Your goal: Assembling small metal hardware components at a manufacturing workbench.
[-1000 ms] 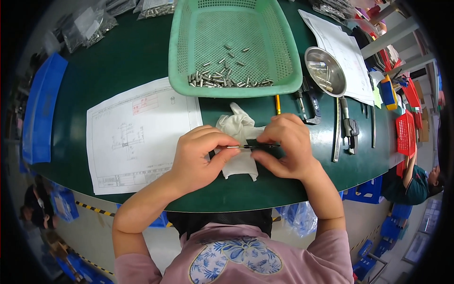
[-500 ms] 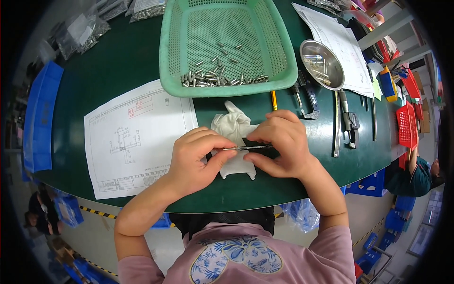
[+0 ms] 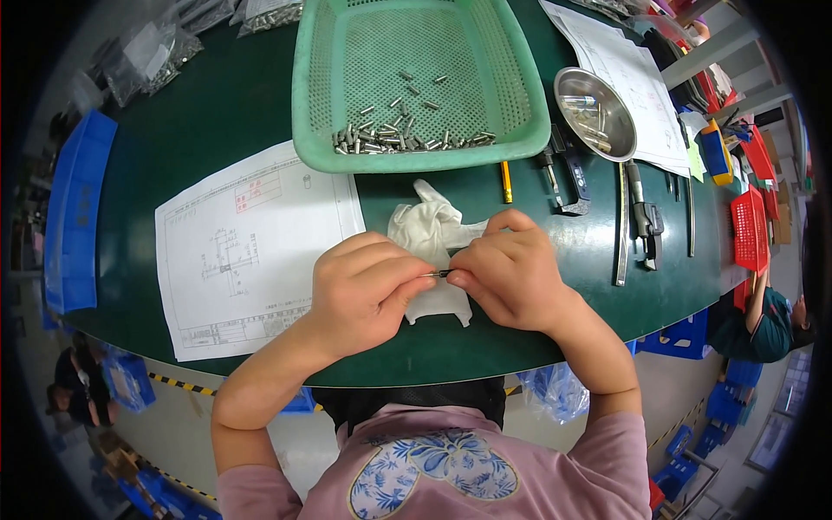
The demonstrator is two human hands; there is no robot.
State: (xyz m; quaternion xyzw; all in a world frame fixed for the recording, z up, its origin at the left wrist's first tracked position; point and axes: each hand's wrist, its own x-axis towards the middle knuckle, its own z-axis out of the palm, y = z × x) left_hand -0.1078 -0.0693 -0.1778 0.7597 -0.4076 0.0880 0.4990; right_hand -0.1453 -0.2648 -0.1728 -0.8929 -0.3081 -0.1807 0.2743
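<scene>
Above the near edge of the green table, my hands meet fingertip to fingertip. My left hand pinches the silvery end of a slim metal piece between thumb and forefinger. The fingers of my right hand are closed round its darker end and hide most of it. Whether it is one piece or two joined ones, I cannot tell. Under the hands lies a crumpled white cloth, shaped somewhat like a glove. Beyond it stands a green mesh basket with many small metal pins heaped along its near side.
A printed drawing lies left of the cloth, a blue tray at the far left. To the right are a yellow pencil, a micrometer, a metal bowl with small parts, a steel ruler and another measuring tool.
My right hand has moved slightly left, closer to my left fingertips. Less of the slim dark piece shows between the hands now. My left hand has hardly moved.
</scene>
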